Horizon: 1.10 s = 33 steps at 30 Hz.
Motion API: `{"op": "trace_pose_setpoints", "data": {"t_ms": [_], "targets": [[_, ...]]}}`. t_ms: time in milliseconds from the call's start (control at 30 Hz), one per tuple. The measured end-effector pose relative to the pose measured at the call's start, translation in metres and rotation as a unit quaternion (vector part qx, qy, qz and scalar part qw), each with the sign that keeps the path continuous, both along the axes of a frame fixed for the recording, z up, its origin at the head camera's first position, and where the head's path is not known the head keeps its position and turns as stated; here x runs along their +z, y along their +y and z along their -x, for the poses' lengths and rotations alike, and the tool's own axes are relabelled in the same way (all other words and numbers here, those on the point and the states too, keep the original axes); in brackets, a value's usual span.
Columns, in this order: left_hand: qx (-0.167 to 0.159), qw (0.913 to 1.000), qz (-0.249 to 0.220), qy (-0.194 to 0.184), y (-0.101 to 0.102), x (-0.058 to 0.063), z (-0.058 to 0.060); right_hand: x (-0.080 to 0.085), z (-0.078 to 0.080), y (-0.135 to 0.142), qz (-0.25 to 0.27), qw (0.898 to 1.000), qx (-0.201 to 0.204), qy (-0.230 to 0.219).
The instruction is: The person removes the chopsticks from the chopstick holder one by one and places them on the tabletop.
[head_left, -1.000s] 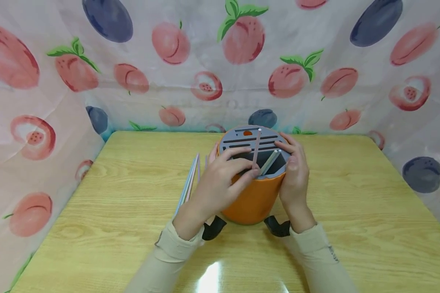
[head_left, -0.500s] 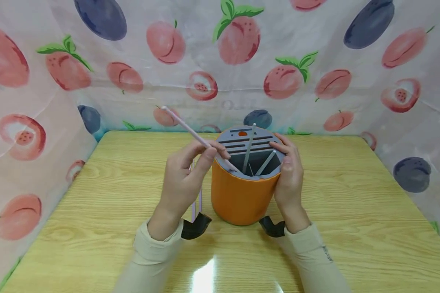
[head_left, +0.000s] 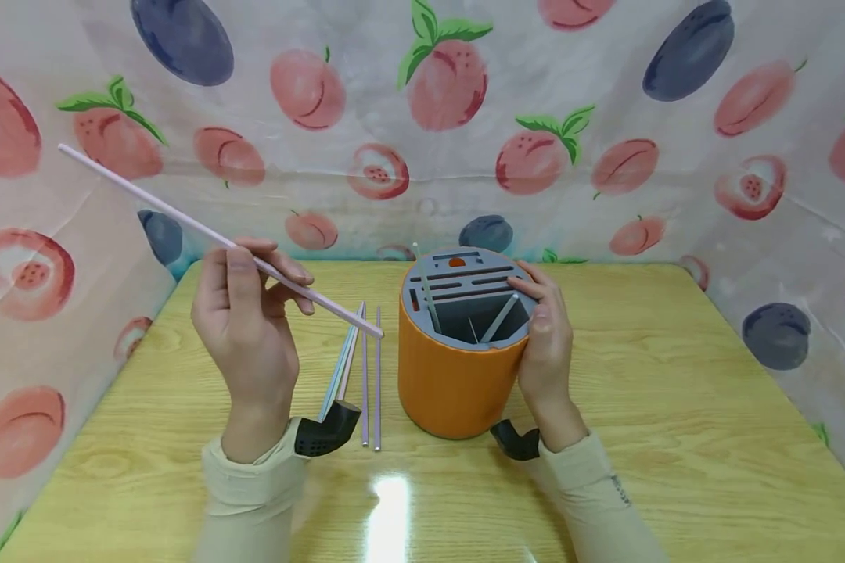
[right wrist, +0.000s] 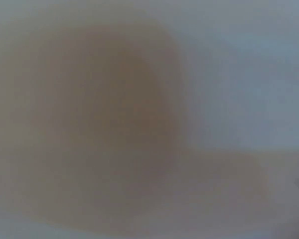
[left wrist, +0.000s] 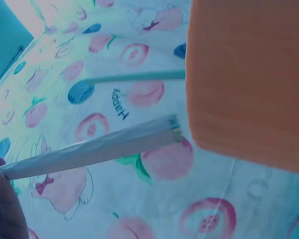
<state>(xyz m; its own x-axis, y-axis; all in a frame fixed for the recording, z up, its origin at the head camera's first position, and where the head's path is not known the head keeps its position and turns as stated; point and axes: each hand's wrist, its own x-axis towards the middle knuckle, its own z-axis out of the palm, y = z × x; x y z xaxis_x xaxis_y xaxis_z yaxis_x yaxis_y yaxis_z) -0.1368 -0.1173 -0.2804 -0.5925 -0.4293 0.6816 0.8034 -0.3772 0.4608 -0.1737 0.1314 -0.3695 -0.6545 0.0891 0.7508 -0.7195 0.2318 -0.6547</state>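
Observation:
In the head view my left hand pinches a long pale pink chopstick in the air. It slants from upper left down to a lower end just left of an orange knife-and-utensil holder. The left wrist view shows the chopstick's thick end close to the holder's orange side. My right hand is wrapped against the holder's right side, fingers over its grey slotted top. Inside the open compartment lean a greenish chopstick and a pale grey chopstick. The right wrist view is blurred.
Two pinkish-purple chopsticks lie on the wooden table, left of the holder. Beside them is a small bunch of blue, green and pink chopsticks, partly hidden by the black wrist mount. A fruit-patterned cloth hangs behind.
My left hand has carried the pink chopstick from over the holder's compartment out to the left, tilting it. The greenish chopstick now leans farther left. My right hand stays on the holder.

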Motion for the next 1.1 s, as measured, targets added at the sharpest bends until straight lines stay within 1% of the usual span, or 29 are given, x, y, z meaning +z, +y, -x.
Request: {"op": "trace_pose_setpoints", "data": {"t_ms": [100,200,267,333,400,433,500,567,600,700,767,800,900,1100], "targets": [[0.004,0.9995,0.024,-0.019,-0.005,-0.002,0.002,0.0,0.0,0.0,-0.001,1.0,-0.001,0.003],[0.014,0.9957,0.075,-0.052,-0.008,-0.005,0.005,0.001,-0.002,0.0,0.003,1.0,-0.001,0.006],[0.021,0.9895,0.116,-0.084,-0.01,-0.01,0.009,0.004,-0.006,0.0,0.008,1.0,0.002,0.005],[0.028,0.9789,0.159,-0.125,-0.013,-0.018,0.015,0.008,-0.01,-0.001,0.012,1.0,0.005,0.002],[0.041,0.9614,0.208,-0.176,-0.016,-0.027,0.021,0.013,-0.015,-0.003,0.015,1.0,0.012,-0.001],[0.051,0.9496,0.233,-0.204,-0.018,-0.032,0.024,0.016,-0.018,-0.004,0.018,1.0,0.014,-0.002],[0.07,0.9217,0.285,-0.254,-0.021,-0.042,0.031,0.02,-0.022,-0.006,0.016,1.0,0.017,-0.003],[0.093,0.89,0.334,-0.297,-0.023,-0.052,0.036,0.022,-0.024,-0.007,0.018,1.0,0.022,-0.002],[0.099,0.8768,0.35,-0.315,-0.024,-0.058,0.038,0.023,-0.025,-0.007,0.018,1.0,0.023,-0.001],[0.109,0.8428,0.388,-0.357,-0.028,-0.071,0.045,0.022,-0.026,-0.006,0.019,0.999,0.025,-0.001],[0.109,0.8243,0.405,-0.38,-0.03,-0.078,0.049,0.021,-0.025,-0.006,0.016,1.0,0.022,0.0],[0.107,0.8165,0.411,-0.391,-0.031,-0.082,0.051,0.019,-0.025,-0.005,0.014,1.0,0.02,0.0],[0.103,0.7901,0.437,-0.418,-0.036,-0.091,0.054,0.013,-0.02,-0.002,0.005,1.0,0.011,0.002],[0.079,0.7457,0.474,-0.461,-0.043,-0.11,0.061,-0.001,-0.009,0.006,-0.008,1.0,0.005,0.001]]}}
